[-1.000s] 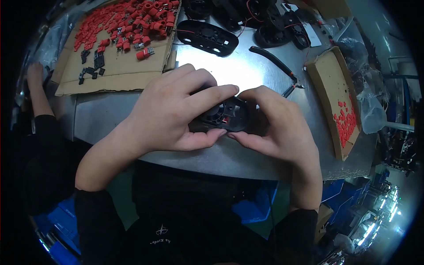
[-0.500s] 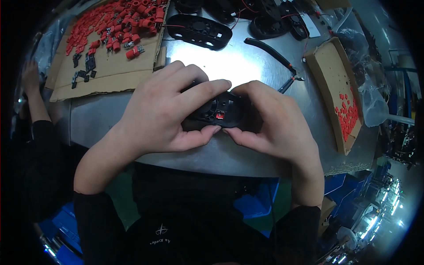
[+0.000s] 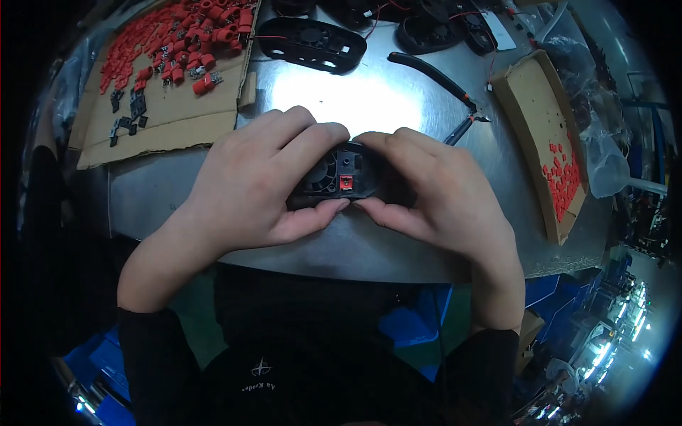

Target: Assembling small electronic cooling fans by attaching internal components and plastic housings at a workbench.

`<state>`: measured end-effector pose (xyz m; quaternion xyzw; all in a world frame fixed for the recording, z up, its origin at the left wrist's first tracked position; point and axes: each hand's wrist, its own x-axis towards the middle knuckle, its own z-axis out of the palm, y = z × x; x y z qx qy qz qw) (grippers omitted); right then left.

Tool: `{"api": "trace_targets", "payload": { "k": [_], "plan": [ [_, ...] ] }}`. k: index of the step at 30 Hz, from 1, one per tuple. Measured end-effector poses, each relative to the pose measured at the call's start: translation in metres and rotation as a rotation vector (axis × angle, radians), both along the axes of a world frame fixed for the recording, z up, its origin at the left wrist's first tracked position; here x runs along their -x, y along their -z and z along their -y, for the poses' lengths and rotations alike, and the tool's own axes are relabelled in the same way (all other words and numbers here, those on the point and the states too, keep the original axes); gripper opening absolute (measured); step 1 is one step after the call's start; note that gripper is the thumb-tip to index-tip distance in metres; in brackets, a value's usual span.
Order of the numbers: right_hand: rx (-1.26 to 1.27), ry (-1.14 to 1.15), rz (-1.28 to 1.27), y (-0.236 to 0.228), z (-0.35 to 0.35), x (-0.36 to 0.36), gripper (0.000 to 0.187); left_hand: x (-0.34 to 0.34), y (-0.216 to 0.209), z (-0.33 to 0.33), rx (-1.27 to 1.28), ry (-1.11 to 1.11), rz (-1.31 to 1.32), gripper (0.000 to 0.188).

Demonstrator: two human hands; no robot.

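Observation:
Between my two hands is a black plastic housing with a round fan-like grille on its left part. A small red square piece sits in a recess near its middle. My left hand grips the left end, thumb along the near edge and fingers over the far edge. At the other end my right hand holds it the same way, its thumb tip close to the left one. Both ends of the housing are hidden under my palms and fingers.
Cutting pliers with black handles lie beyond my right hand. A cardboard sheet bears red parts and a few black pieces at left. An open cardboard box with small red pieces stands at right. Another black housing lies at the back.
The housing has tilted so its grille and red piece show more fully. Both hands have shifted slightly, still holding it. The other person's hand at far left has moved, now dim.

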<state>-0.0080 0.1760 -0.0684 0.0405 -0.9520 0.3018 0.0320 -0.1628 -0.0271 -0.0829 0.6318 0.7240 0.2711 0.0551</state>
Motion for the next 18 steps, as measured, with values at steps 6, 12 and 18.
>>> {"api": "trace_targets", "payload": {
  "k": [6,12,18],
  "plan": [
    [0.02,-0.003,0.018,0.006,-0.003,-0.002,0.059,-0.008,0.002,0.0,0.017,-0.04,-0.008,0.061],
    [-0.089,0.042,0.016,-0.003,0.009,0.003,0.066,-0.009,-0.001,0.001,0.028,-0.039,0.011,0.059],
    [-0.149,0.066,0.007,0.004,0.013,0.004,0.063,-0.009,0.004,-0.001,-0.003,-0.028,-0.023,0.061]
  ]
}}
